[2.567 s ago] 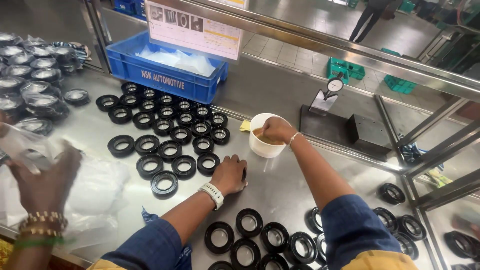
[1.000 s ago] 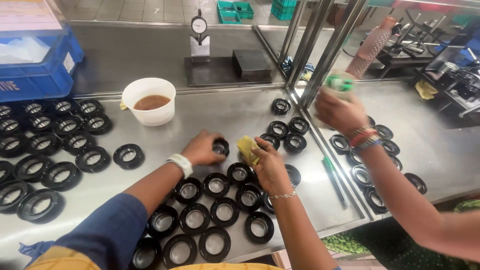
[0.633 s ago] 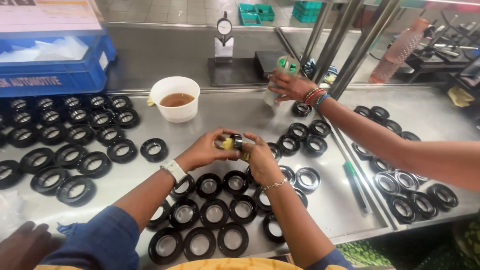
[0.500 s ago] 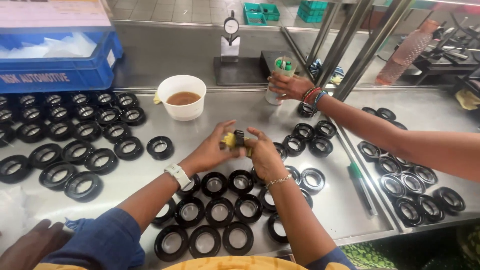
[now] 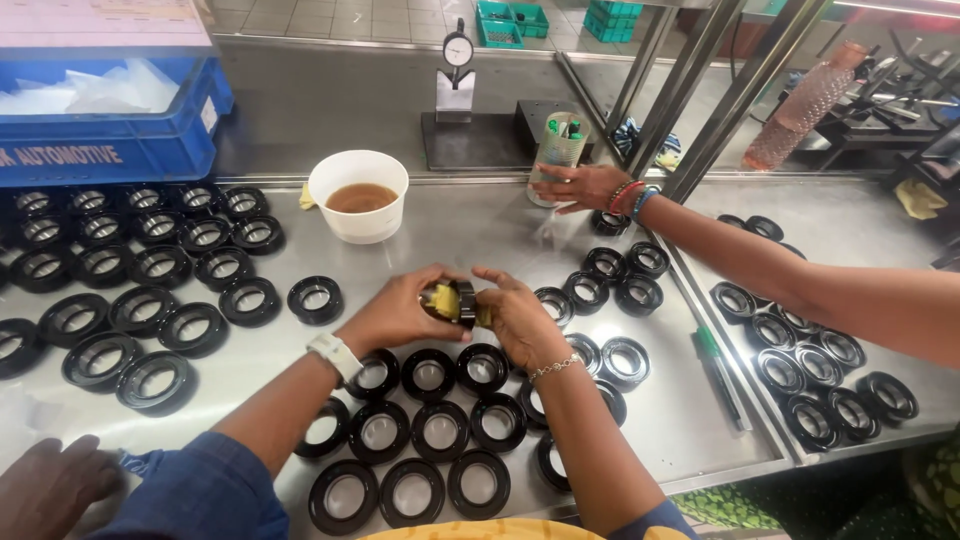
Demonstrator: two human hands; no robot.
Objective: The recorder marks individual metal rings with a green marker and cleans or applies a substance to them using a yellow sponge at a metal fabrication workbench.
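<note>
A black rubber seal ring [image 5: 462,300] sits upright between my hands above the steel table [image 5: 480,240]. My left hand [image 5: 400,312] pinches its rim; my right hand [image 5: 520,318] presses a yellow sponge [image 5: 438,298] into it. It looks light, stiff and likely slippery; the outer rim seems the best place to grip.

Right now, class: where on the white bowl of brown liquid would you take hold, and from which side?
Take the white bowl by its outer wall below the rim, both hands, from the near side. It stands upright, open-topped and holds liquid, so keep it level. The near side looks bare; a yellow scrap lies at its left.
</note>
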